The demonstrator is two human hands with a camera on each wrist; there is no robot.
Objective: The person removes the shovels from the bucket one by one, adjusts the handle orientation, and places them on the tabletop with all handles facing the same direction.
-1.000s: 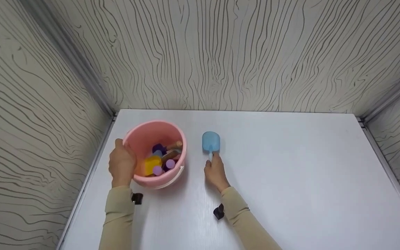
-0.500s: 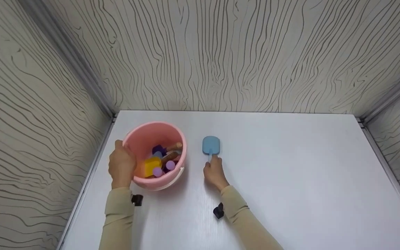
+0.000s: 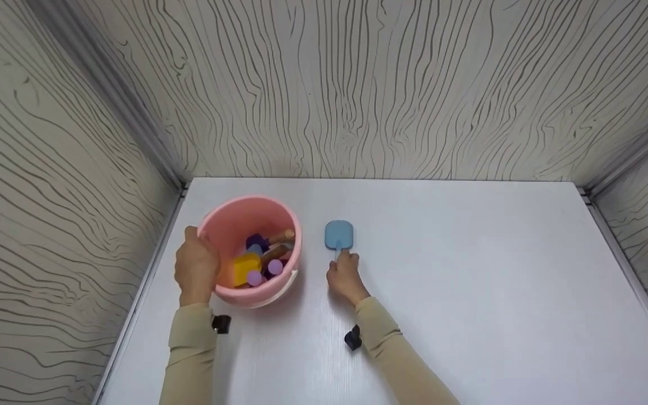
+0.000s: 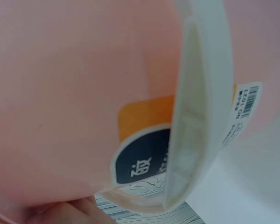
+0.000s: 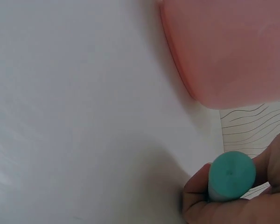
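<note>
My left hand grips the left rim of a pink bucket, which leans a little toward me. Inside lie several toy tools: a yellow blade, a dark purple piece, brown handles and two lilac round ends. Right of the bucket, my right hand holds a blue toy shovel by its handle, blade pointing away from me. The right wrist view shows the handle's teal round end between curled fingers. In the left wrist view the bucket's white handle hangs across its labelled side.
The white table stretches to the right of my hands. Wood-patterned panels rise at the back and both sides. The bucket stands near the table's left edge.
The blue shovel has come slightly toward me and then a little left, its blade turning so that it looks flatter. The left hand and bucket have barely moved.
</note>
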